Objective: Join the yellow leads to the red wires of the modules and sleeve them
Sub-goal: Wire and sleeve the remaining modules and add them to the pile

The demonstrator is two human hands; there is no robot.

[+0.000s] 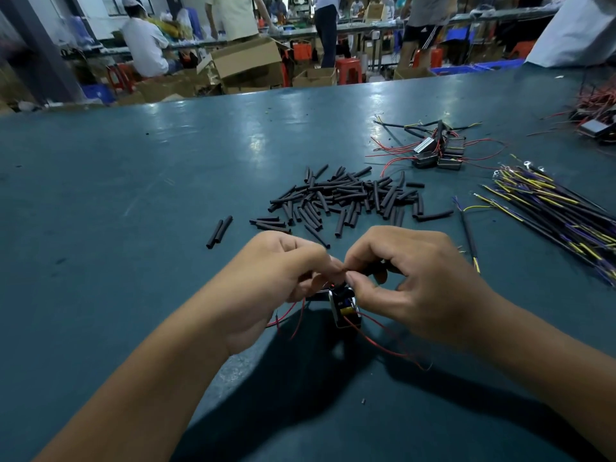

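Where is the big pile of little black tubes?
The pile of short black sleeving tubes lies mid-table in the head view, just beyond both hands, left of the yellow-and-purple lead bundle.

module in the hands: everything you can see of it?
The module is a small boxy block with a pale, metal-looking casing and a dark open end showing a yellow part inside. It hangs tilted just under the fingertips of the left hand and right hand, above the green table. Thin red wires trail from it down onto the table on both sides. Its top is hidden by the fingers, so the joint itself cannot be seen.
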